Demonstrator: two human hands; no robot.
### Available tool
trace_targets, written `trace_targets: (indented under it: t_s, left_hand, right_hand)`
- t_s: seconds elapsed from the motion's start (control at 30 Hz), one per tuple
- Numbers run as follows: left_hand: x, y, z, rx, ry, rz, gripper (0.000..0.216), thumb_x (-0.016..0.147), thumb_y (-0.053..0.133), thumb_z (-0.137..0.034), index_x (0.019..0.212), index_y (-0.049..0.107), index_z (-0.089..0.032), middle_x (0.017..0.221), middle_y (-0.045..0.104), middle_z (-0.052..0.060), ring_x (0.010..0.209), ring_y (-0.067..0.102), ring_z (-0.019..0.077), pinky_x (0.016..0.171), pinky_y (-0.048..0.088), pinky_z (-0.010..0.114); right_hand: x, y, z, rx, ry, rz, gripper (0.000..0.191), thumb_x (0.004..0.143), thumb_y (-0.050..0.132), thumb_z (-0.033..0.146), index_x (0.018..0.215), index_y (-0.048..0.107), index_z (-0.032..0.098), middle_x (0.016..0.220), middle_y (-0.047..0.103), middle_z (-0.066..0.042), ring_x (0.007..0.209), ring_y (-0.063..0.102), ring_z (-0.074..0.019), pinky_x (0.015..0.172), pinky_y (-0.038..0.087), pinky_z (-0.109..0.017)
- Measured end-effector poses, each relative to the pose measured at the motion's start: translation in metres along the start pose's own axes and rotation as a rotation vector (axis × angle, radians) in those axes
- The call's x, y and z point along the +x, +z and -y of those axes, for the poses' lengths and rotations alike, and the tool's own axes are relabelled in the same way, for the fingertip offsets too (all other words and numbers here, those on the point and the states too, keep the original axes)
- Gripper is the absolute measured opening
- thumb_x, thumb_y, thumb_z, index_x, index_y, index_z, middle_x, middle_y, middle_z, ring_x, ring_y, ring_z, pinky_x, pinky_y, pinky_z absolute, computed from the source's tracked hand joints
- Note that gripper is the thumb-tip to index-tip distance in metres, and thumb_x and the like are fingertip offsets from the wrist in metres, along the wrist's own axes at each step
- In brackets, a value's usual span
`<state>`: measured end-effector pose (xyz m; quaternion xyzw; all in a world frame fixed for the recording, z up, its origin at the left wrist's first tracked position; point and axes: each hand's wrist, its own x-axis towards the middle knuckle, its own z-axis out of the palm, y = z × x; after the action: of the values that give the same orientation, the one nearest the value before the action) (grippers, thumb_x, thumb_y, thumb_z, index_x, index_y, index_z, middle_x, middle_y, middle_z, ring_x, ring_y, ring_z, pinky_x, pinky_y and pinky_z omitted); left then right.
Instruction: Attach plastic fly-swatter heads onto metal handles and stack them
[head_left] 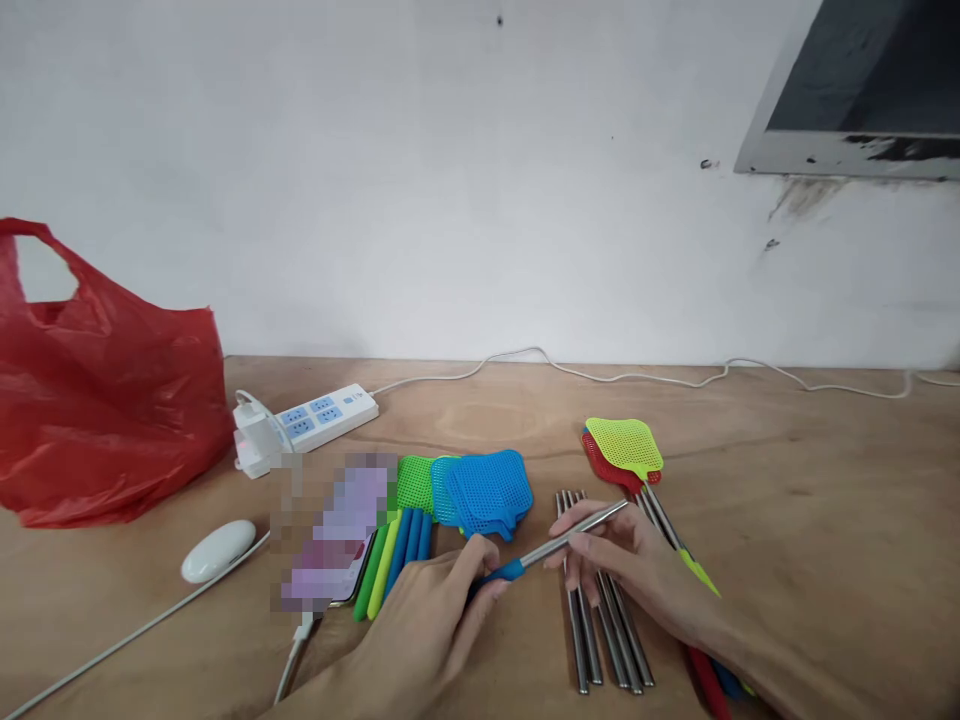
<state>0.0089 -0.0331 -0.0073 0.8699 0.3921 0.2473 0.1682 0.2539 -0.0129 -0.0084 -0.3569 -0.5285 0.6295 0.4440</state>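
Observation:
My left hand (431,615) is closed around a blue handle grip (504,573). A metal rod (550,549) runs out of that grip, and the fingers of my right hand (611,550) pinch it near its far end. Below my right hand lie several loose metal rods (621,640) side by side. Blue fly swatter heads (489,490) and green mesh heads (414,483) sit beyond my left hand. Several coloured handle grips (386,565), green, yellow and blue, lie left of them. Fly swatters with rods attached, a yellow head (624,446) on top, lie partly behind my right forearm.
A red plastic bag (112,400) stands at the left. Near it are a white power strip (322,420), a white rounded device (219,551) and a phone (341,540) with a charging cable. A thin white cord (622,378) runs along the wall.

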Motion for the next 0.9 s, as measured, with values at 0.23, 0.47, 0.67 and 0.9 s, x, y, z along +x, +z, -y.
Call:
trace_targets:
  t_s: [0.23,0.47,0.67,0.9]
  left_hand:
    - [0.008,-0.013,-0.001,0.208,-0.079,-0.178,0.024,0.103,0.039,-0.035,0.120,0.052,-0.024,0.127,0.062,0.009,0.121,0.055,0.0306,0.101,0.042,0.051]
    - [0.008,-0.006,0.037,0.505,-0.227,-0.163,0.055,0.101,0.040,-0.054,0.142,0.046,-0.019,0.155,0.041,0.017,0.143,0.032,0.0415,0.107,0.030,0.070]
    - [0.011,-0.009,0.037,0.503,-0.167,-0.176,0.053,0.101,0.041,-0.052,0.140,0.048,-0.017,0.152,0.043,0.019,0.140,0.036,0.0418,0.106,0.032,0.069]
    - [0.015,-0.027,0.000,0.073,0.015,-0.002,0.019,0.103,0.042,-0.030,0.112,0.058,-0.025,0.113,0.065,0.005,0.105,0.059,0.0255,0.093,0.046,0.043]
  right_hand:
    - [0.001,-0.001,0.005,0.092,0.002,-0.097,0.024,0.082,0.077,0.041,0.090,0.075,0.018,0.074,0.074,-0.005,0.059,0.064,-0.0132,0.049,0.047,-0.021]
    - [0.003,-0.005,0.005,0.132,0.006,-0.179,0.024,0.079,0.079,0.041,0.085,0.075,0.018,0.067,0.072,-0.003,0.054,0.060,-0.0109,0.048,0.045,-0.020]
    - [0.003,-0.006,0.005,0.145,0.008,-0.197,0.025,0.080,0.079,0.040,0.087,0.075,0.017,0.066,0.071,-0.003,0.052,0.059,-0.0102,0.047,0.044,-0.019]
    - [0.006,-0.009,0.003,0.208,-0.008,-0.134,0.038,0.089,0.065,0.051,0.088,0.074,0.014,0.072,0.072,-0.008,0.057,0.060,-0.0137,0.047,0.047,-0.021]
